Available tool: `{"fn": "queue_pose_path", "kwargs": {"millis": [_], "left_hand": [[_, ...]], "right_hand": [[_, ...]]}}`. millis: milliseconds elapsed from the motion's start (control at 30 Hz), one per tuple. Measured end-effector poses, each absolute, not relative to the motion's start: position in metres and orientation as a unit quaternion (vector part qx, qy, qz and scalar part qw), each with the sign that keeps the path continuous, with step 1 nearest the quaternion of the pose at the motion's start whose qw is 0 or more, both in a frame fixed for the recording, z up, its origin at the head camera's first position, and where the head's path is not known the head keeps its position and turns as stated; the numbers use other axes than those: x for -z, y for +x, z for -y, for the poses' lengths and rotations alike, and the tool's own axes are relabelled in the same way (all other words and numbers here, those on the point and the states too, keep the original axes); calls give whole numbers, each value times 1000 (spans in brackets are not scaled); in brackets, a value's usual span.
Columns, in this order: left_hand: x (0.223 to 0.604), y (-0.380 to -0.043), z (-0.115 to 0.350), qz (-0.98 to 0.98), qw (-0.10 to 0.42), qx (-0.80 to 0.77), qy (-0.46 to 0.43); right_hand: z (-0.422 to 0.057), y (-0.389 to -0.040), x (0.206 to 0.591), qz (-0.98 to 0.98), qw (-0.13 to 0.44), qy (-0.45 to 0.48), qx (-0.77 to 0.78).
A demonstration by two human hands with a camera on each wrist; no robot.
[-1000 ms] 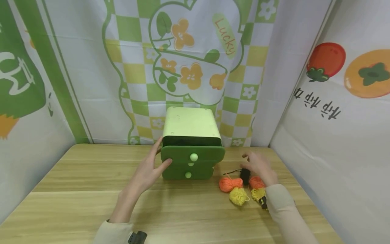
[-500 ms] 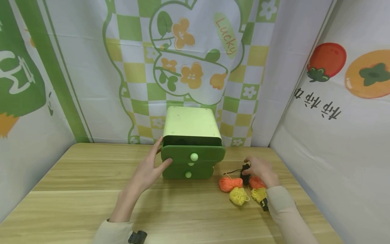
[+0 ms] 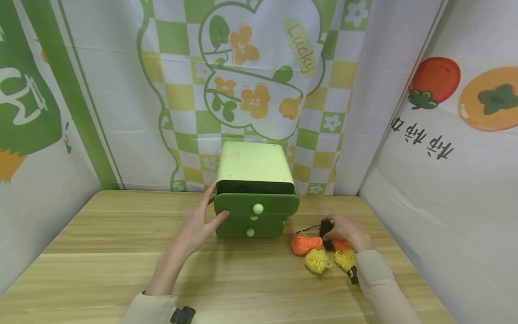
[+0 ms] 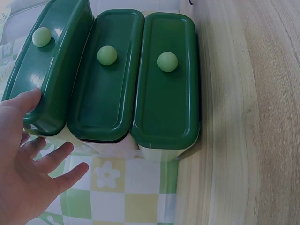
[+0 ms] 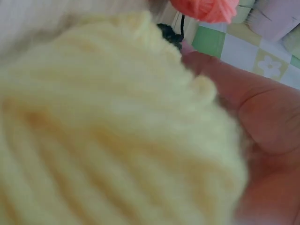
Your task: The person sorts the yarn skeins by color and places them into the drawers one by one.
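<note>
A small cabinet with a pale green shell (image 3: 255,162) stands at the back of the table. Its dark green top drawer (image 3: 238,204) is pulled partway out. My left hand (image 3: 196,229) rests its thumb on the left end of that drawer's front, the other fingers extended along the cabinet's side. Right of the cabinet, my right hand (image 3: 348,231) pinches a black ball of yarn (image 3: 325,229) between thumb and fingers. Orange yarn (image 3: 306,245) and yellow yarn (image 3: 317,261) lie to its left. Another yellow ball (image 5: 103,126) fills much of the right wrist view, below the hand.
A second orange ball (image 3: 342,244) sits partly under the right hand. A black piece (image 3: 353,275) lies by the right yellow ball. Two lower drawers, the middle one (image 4: 105,84) and bottom one (image 4: 166,93), are pushed in. Printed curtains (image 3: 259,81) hang behind the table.
My right hand has come down onto the black yarn, and its fingers have closed around it. The left hand and the drawer have stayed in place.
</note>
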State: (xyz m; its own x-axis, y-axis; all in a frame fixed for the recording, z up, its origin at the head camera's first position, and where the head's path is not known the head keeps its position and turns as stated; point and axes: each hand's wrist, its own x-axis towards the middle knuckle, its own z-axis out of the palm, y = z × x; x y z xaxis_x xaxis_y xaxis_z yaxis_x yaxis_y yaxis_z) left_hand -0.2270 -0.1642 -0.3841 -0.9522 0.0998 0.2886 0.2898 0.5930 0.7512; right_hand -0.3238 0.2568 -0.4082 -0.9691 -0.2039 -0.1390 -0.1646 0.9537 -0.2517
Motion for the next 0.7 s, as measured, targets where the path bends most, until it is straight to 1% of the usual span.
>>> {"fn": "queue_pose_path", "kwargs": {"millis": [200,700], "left_hand": [[383,-227,164,884,113,439,-111],[384,-227,163,886,117,435,-113]], "right_hand": [[-262,-326,413,-980,84,-106,144],[-256,-329,414,-982,91,-91,137]]}}
